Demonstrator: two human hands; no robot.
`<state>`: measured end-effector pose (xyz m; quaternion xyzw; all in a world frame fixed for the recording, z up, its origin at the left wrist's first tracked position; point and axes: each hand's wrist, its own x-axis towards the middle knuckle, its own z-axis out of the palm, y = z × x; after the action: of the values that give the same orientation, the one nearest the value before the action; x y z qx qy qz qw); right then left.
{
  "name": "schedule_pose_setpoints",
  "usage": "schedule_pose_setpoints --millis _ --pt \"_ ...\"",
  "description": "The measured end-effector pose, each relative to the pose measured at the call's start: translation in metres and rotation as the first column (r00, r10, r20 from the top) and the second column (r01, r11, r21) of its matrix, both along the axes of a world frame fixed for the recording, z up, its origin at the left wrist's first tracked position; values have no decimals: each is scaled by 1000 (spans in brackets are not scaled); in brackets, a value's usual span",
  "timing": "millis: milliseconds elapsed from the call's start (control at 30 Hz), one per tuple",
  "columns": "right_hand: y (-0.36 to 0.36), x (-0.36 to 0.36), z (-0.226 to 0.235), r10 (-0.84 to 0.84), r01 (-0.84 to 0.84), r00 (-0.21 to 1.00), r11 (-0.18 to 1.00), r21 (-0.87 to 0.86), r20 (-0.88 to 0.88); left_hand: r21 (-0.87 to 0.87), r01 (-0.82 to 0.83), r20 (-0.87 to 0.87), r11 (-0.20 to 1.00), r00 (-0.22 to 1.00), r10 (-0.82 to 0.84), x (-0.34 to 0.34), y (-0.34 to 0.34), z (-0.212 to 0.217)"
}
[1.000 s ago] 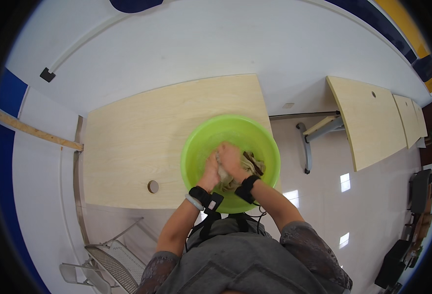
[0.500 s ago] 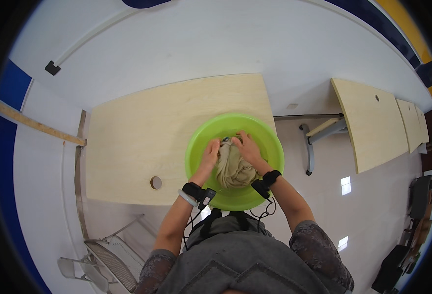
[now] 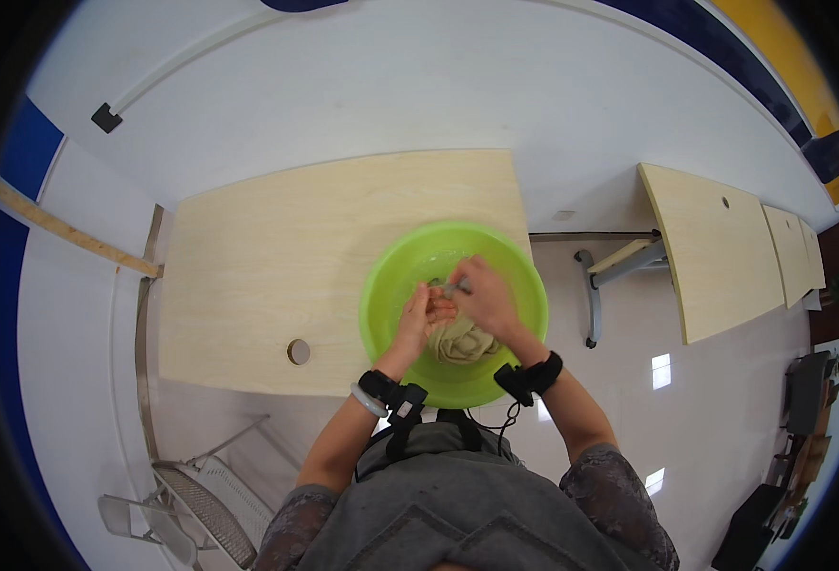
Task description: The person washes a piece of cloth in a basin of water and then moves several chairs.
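A wide lime-green basin [image 3: 378, 328] stands at the right end of a pale wooden table, partly over its near edge. Crumpled khaki cloth [image 3: 462, 344] lies in it, below my hands and partly hidden by them. Over the basin, my left hand [image 3: 419, 322] is turned palm up, its fingers apart and touching or close to a small grey piece [image 3: 456, 285]. My right hand [image 3: 488, 300] is closed, thumb and fingers pinching that piece; whether it is part of the cloth cannot be made out. Some water and bubbles show at the basin's far inner side.
The table [image 3: 258, 257] has a round hole [image 3: 298, 352] near its front left. A white wall rises behind it. Folding chairs [image 3: 201, 514] stand at lower left. More tables [image 3: 710, 257] stand to the right on a shiny floor. Black straps with cables sit on my wrists.
My hands have lifted off the cloth, which now sits lower in the basin. The left palm has turned up, and the right hand has closed on a small grey piece.
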<state>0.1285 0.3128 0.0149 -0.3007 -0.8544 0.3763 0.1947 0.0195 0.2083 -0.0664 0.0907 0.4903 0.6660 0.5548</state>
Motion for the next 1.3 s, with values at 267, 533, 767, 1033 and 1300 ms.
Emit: schedule_pose_setpoints --millis 267,533,767,1033,1300 --pt "0 19 -9 246 -335 941 771 -542 -232 49 16 380 999 925 -33 -17 -16 4" --pt "28 23 -96 476 -476 879 879 16 -2 87 224 480 971 844 -238 -12 -25 60" --pt "51 46 -40 -65 -147 980 410 -900 -189 -274 359 -405 892 798 -446 -45 -27 32" --pt "39 11 -117 -184 167 888 983 78 422 -330 -126 -941 936 121 -316 -32 -10 -58" --pt "37 -6 -132 -113 87 870 993 77 480 -534 43 -745 844 448 -494 -40 -6 -66"
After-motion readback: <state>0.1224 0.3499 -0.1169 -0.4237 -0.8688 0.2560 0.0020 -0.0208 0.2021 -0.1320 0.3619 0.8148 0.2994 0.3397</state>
